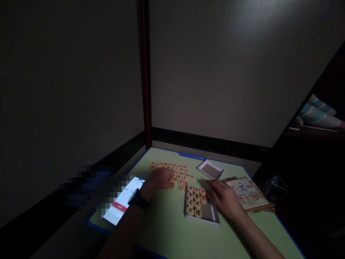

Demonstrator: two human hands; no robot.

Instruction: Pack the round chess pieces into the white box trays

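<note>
Loose round Chinese chess pieces with red and black characters lie spread on the table. My left hand, wearing a dark watch, reaches over their near side. Its fingers are curled down, and whatever is between them is hidden. To the right sits a shallow open box with several pieces set in columns inside; bare bottom shows at its right. My right hand is at the box's right edge, fingers stretched forward and no piece visible in them. Whether it grips the edge I cannot tell.
A phone with a lit timer screen lies on the left of the green table. A small box lid or tray lies at the back. A Chinese chess picture box is on the right. Walls stand behind and left.
</note>
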